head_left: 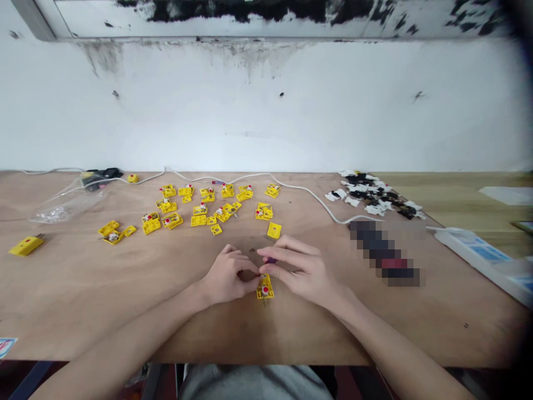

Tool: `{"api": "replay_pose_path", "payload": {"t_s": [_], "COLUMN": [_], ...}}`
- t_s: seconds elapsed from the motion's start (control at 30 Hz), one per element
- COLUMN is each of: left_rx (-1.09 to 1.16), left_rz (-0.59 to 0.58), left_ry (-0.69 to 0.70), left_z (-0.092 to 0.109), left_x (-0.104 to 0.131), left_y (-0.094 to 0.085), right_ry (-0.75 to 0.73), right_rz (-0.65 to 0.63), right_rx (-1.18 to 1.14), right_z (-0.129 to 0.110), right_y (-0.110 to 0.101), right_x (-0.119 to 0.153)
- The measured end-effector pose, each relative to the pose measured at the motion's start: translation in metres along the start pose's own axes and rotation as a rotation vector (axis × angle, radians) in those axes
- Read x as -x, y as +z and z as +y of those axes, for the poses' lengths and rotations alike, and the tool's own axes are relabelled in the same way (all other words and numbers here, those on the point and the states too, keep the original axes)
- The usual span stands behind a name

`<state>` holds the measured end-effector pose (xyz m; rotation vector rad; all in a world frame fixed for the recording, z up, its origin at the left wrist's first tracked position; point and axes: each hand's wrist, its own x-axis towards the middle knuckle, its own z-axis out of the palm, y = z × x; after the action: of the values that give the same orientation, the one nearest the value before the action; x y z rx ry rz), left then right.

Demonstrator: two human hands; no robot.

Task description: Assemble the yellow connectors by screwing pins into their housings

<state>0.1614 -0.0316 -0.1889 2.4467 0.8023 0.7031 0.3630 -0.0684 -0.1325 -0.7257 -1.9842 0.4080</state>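
Near the table's front edge lies a small open yellow plastic case (265,289) with a red button and metal bits inside. The fingertips of my left hand (233,273) are pinched together at its upper left edge, and what they grip is too small to make out. My right hand (302,272) is closed with a small dark purple piece (270,260) between its fingers, just above the case's far end. A yellow cover (273,230) lies flat beyond my right hand.
Several open yellow cases (200,209) lie scattered beyond my hands. A closed yellow unit (25,246) and a plastic bag (69,203) are at left. Black and white parts (375,191) are piled at back right. A white cable (310,191) runs to a power strip (478,258).
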Motion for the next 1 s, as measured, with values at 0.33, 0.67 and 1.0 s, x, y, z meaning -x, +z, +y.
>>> {"api": "replay_pose_path", "payload": {"t_s": [0.33,0.67,1.0], "left_rx": [-0.007,-0.039,0.018], "left_rz": [0.002,0.012,0.015], "left_ry": [-0.003,0.001,-0.02], "left_z": [-0.0017,-0.0028,-0.0007], "left_x": [0.001,0.0012,0.0011], "left_y": [0.0026,0.0033,0.0014], "right_ry": [0.034,0.032,-0.043], "right_rz": [-0.043,0.037,-0.096], "right_rx": [-0.006,0.008,-0.071], "right_z": [0.0006,0.0028,-0.0009], "right_y": [-0.0026,0.0073,0.001], "right_x": [0.0031,0.0055,0.0069]}}
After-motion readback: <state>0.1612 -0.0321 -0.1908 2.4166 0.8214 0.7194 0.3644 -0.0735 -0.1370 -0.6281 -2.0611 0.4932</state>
